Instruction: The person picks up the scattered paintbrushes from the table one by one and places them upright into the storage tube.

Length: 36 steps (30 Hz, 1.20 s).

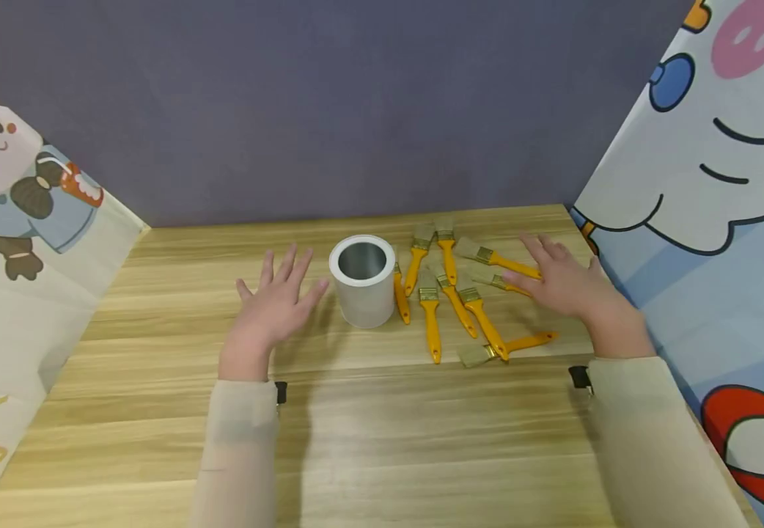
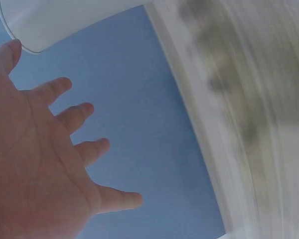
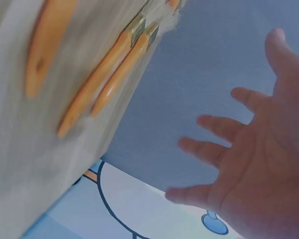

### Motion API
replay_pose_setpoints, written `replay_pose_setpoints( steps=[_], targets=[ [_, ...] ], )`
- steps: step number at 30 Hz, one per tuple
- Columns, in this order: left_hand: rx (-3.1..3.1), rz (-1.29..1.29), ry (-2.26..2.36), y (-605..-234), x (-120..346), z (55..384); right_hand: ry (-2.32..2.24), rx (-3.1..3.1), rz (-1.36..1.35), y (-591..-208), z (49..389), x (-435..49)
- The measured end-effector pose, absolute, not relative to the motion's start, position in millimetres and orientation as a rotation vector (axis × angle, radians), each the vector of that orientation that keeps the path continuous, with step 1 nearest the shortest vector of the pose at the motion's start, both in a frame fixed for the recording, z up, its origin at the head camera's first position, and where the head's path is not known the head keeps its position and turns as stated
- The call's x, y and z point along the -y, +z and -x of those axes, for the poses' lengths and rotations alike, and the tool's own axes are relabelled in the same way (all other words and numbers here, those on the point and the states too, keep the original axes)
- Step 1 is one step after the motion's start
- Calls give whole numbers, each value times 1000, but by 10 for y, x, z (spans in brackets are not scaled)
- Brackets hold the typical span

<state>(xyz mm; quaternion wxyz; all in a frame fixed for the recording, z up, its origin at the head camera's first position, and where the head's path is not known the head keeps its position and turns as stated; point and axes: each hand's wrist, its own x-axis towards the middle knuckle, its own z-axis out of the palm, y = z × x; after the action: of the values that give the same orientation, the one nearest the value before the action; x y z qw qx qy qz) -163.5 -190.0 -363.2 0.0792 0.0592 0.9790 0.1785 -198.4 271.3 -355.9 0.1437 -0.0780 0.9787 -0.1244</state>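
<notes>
A white cylindrical can (image 1: pixel 366 301) with an open top and grey inside stands upright on the wooden table. To its right lie several paintbrushes (image 1: pixel 431 323) with orange handles and pale bristles, spread loosely and partly overlapping. My left hand (image 1: pixel 273 312), fingers spread, is over the table just left of the can and holds nothing; the left wrist view shows its bare palm (image 2: pixel 37 164). At the right edge of the brushes, my right hand (image 1: pixel 563 286) is spread too, above the table. Its palm (image 3: pixel 269 159) is bare in the right wrist view.
A dark grey-blue panel (image 1: pixel 355 110) rises behind the table (image 1: pixel 448 440). Cartoon-printed sheets stand at the left (image 1: pixel 45 191) and right (image 1: pixel 705 176) sides. One brush (image 1: pixel 530 341) lies crosswise nearest the front of the group.
</notes>
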Motion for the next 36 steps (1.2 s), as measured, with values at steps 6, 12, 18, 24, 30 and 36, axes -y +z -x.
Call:
replay_pose_setpoints(
  steps=[6,12,18,24,30,36],
  targets=[
    [-2938,-223,648,-3574,1894,1731,-280,-2801,302,-3573,2263,-2797],
    [-2878,-315,879,-3577,1830,1848,-347,-2840,387,-3748,2710,-2774],
    [-2767,-394,1101,-3628,1766,1878,-394,-2886,453,-3964,2969,-2689],
    [-2746,-445,1141,-3670,1720,1875,-440,-2876,424,-4050,3072,-2621],
    [-2734,-450,1185,-3783,1695,1871,-475,-2836,445,-4163,3144,-2593],
    [-2724,-442,1257,-3807,1688,1881,-523,-2809,391,-4190,3181,-2625]
  ],
)
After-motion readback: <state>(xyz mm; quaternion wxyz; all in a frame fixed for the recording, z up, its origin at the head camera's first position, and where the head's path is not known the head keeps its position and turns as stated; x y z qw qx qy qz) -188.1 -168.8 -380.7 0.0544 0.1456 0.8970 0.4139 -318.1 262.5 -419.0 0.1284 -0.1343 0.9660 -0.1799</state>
